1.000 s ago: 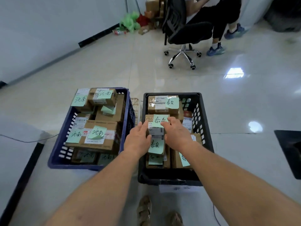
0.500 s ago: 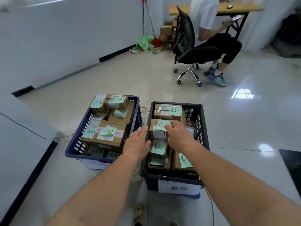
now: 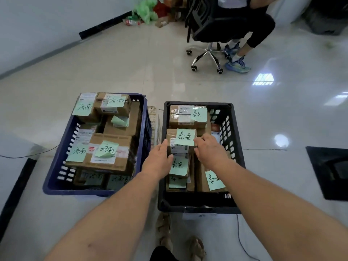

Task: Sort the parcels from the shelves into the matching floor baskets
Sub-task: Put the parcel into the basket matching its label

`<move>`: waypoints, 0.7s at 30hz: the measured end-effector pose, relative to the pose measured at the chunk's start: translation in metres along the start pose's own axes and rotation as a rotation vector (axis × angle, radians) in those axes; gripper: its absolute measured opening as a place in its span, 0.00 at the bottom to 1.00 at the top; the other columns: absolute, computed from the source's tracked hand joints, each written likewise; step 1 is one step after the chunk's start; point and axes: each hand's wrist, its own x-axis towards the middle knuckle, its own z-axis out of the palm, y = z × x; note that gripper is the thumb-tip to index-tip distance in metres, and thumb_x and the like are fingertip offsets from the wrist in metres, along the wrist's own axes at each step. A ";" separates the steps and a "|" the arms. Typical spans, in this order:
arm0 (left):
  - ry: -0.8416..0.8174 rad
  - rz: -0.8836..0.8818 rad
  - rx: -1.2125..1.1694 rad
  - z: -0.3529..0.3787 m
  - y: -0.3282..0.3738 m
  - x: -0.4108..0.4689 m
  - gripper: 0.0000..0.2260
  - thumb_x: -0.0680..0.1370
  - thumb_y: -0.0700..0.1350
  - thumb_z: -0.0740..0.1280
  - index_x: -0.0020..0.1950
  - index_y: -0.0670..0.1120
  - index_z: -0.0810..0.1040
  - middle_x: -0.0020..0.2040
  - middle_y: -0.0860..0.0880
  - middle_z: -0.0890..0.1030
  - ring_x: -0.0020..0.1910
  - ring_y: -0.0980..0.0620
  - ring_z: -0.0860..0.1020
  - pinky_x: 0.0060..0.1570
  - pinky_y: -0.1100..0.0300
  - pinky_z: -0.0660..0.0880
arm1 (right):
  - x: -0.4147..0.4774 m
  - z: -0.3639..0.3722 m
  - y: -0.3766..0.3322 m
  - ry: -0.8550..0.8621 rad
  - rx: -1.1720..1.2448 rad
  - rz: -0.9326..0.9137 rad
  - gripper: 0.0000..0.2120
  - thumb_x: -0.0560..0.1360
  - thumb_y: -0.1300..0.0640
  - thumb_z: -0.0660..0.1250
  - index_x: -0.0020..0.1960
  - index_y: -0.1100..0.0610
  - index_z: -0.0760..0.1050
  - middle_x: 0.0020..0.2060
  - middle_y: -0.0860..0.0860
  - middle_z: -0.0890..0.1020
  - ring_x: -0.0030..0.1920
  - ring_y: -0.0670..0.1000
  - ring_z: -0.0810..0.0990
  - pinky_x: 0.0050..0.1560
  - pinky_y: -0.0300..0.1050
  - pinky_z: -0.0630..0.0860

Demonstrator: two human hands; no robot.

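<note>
A small cardboard parcel (image 3: 181, 146) with a green handwritten note lies on top of the stack in the black floor basket (image 3: 236, 157). My left hand (image 3: 158, 161) lies flat against its left side, fingers straight. My right hand (image 3: 211, 151) curls over its right edge and grips it. Several more brown parcels with matching green notes fill that basket, one (image 3: 188, 115) at the far end. To the left, the blue floor basket (image 3: 145, 129) holds several parcels (image 3: 105, 155) with a different note.
A person sits on a wheeled office chair (image 3: 207, 57) further back on the glossy tiled floor. Green bags and boxes (image 3: 150, 10) lie by the far wall. A dark mat (image 3: 331, 170) is at the right. A thin cable (image 3: 243, 240) runs near my feet.
My left hand has moved right from the basket's rim to the parcel's left side. My right hand stays on the parcel's right edge. The view has tipped downward.
</note>
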 end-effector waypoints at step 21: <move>-0.001 -0.105 -0.116 0.036 -0.004 0.128 0.19 0.80 0.44 0.60 0.71 0.54 0.65 0.60 0.50 0.76 0.50 0.52 0.74 0.45 0.55 0.74 | 0.108 0.068 0.046 -0.206 0.463 0.339 0.28 0.76 0.56 0.64 0.72 0.49 0.56 0.57 0.56 0.76 0.50 0.56 0.77 0.50 0.52 0.78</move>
